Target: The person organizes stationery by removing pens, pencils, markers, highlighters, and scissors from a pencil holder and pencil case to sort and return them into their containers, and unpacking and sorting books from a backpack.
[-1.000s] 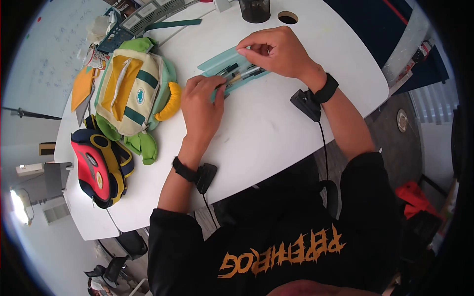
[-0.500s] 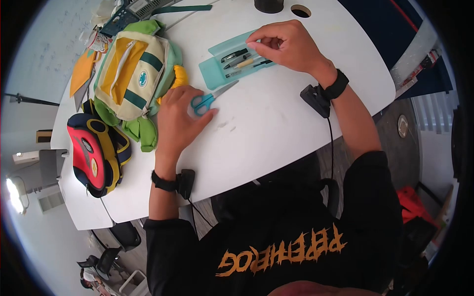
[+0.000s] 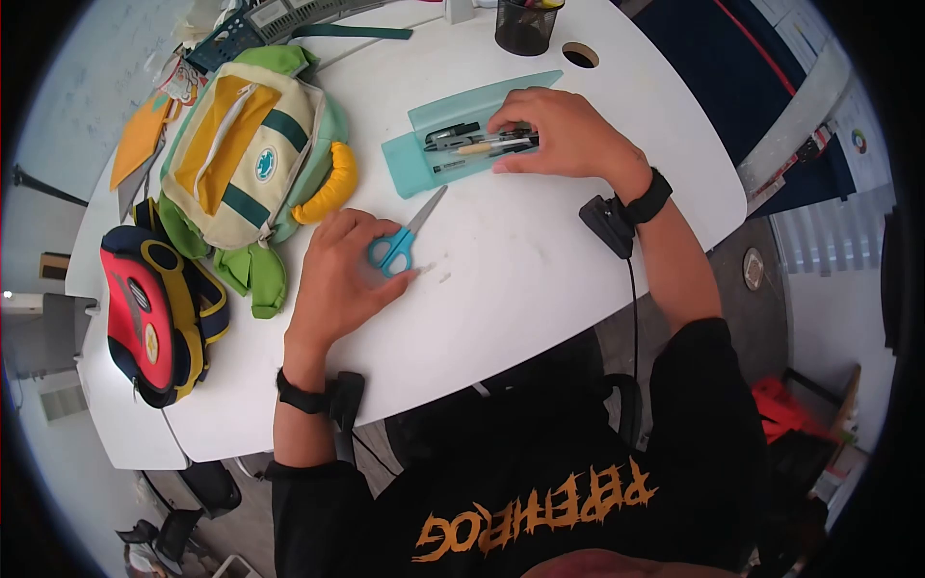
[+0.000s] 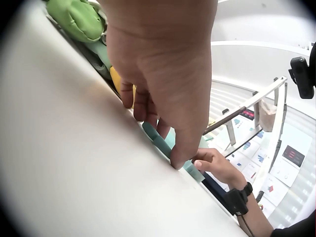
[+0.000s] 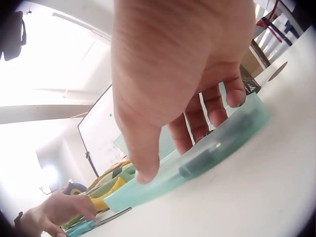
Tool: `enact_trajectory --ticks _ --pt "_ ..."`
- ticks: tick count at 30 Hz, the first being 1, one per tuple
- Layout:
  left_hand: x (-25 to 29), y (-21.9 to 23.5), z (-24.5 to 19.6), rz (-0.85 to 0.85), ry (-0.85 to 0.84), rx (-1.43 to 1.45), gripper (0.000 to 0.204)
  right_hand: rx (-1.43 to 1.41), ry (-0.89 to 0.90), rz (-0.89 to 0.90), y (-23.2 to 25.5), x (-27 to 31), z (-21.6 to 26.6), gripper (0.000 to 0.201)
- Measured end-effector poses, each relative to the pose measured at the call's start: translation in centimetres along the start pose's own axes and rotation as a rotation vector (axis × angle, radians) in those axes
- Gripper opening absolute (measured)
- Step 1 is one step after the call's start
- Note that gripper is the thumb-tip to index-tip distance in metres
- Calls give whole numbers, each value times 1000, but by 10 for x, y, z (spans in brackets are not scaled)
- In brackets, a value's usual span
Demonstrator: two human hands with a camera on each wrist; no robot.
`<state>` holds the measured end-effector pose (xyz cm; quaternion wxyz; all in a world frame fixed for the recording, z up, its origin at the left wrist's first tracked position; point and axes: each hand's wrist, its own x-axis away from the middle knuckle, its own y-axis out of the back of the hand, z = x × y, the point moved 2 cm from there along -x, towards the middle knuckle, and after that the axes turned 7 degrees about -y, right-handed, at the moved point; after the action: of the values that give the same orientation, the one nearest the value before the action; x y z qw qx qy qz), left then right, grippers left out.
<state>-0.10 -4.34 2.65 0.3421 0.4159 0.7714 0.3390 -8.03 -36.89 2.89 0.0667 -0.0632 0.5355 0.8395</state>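
My left hand (image 3: 337,275) curves loosely beside a pair of scissors (image 3: 429,207) with light blue handles, lying on the table. Its thumb and fingertips reach around the handles without closing on them. A translucent teal pencil case (image 3: 409,162) lies with its lid raised along the far side. Several pens (image 3: 455,131) rest inside. Over the case's right part spreads my right hand (image 3: 573,135), fingers toward the far side and thumb at the near rim. In the right wrist view, the thumb overlaps the near wall of the case, while the fingers partly drop behind it.
A cream, green and yellow backpack (image 3: 255,120) lies left of the scissors. In front of it sits a red and navy bag (image 3: 140,308). A black mesh pen cup (image 3: 523,34) stands at the back beside a round hole (image 3: 580,55) in the white table (image 3: 501,289).
My left hand has moved off the case to the scissors, which now show on the table. The right hand has left the lid and come down over the pens. The view has shifted slightly.
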Motion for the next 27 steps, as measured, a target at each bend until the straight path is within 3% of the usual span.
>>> enact_trajectory --ticks 4,6,11,13,14,16,18,20,22,24,27 --pt "-1 2 2 -1 -14 22 45 -3 73 -3 -2 0 -3 35" --pt "-2 1 6 -11 -20 32 45 -128 -54 97 -7 0 1 34" --pt "-2 4 1 14 91 185 43 -144 -80 220 -2 -1 0 30" --pt "0 0 5 -140 48 288 44 -209 -29 190 -8 1 -1 28" --pt "1 -2 9 -130 59 288 44 -223 -33 197 -9 1 0 28" --pt "1 -4 18 -235 -81 211 48 -175 -32 212 -5 2 2 28" --pt "5 -5 20 -189 -47 194 52 -287 -8 213 -9 5 3 28" --pt "2 -8 24 -279 -9 367 56 -266 -17 232 -9 3 7 28" --pt "2 -11 22 -262 60 471 59 -254 -6 211 -13 3 5 29" --pt "1 -10 19 -273 118 647 62 -205 -73 327 -6 1 11 27" --pt "-1 -14 18 -353 203 775 60 -296 -12 197 -1 2 13 29"
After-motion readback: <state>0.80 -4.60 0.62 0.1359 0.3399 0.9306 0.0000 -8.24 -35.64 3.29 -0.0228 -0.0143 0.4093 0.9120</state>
